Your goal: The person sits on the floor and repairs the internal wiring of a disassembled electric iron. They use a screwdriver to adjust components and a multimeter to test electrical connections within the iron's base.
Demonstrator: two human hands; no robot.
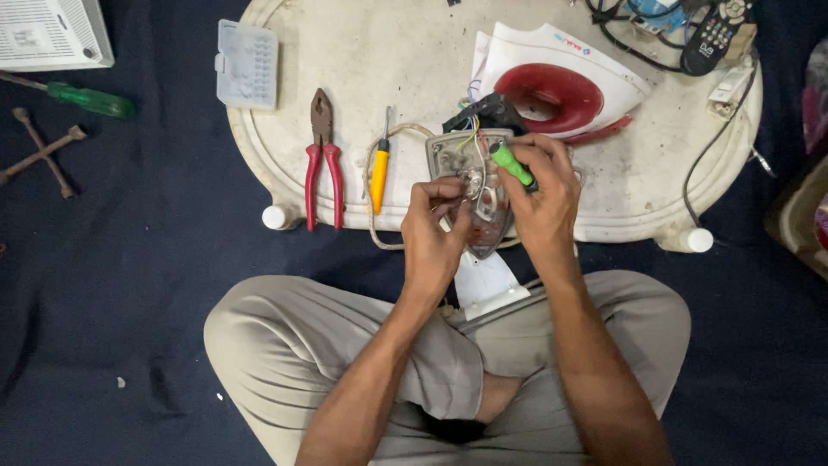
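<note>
The iron base plate point(479, 194) lies at the near edge of the white tray point(362, 60), long axis near-to-far, tip near. The left hand point(434, 229) pinches its wiring at left. The right hand point(542, 194), equally near, grips a green screwdriver point(511, 164) angled inward. 2 tools lie left: red pliers point(322, 164) and a yellow screwdriver point(379, 173).

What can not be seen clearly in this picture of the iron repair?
- Head view: the tip of the green-handled tool is hidden behind the right hand.
- What the left hand pinches on the iron soleplate is too small to tell.
- The remote control is cut off by the top edge.
</note>
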